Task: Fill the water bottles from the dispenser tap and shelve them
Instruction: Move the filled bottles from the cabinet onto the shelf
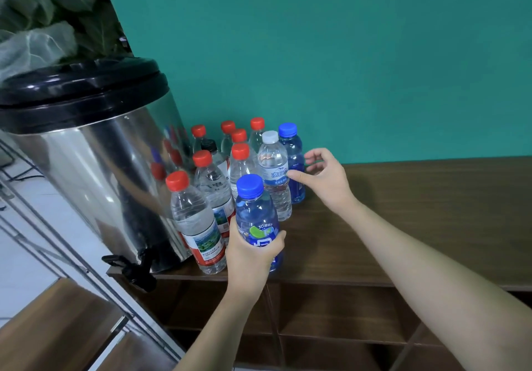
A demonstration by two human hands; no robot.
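Left hand point(253, 251): fingers and thumb wrapped round the blue-capped bottle point(256, 218), held upright at the front edge of the wooden shelf top point(417, 212).
Right hand point(325, 175): fingers spread and relaxed, holding nothing, thumb tip touching the white-capped bottle point(275, 175).
Bottle cluster: red-capped bottles point(198, 226) stand capped, just beside the dispenser point(95, 155).
Tap point(138, 270): black, overhanging the shelf edge.
Wall point(345, 54): teal.

Held bottle: blue-tinted plastic bottle with blue cap point(257, 221), upright at the shelf's front edge.
Cluster: capped clear plastic bottles point(218, 169), standing beside steel dispenser with black tap point(95, 152).
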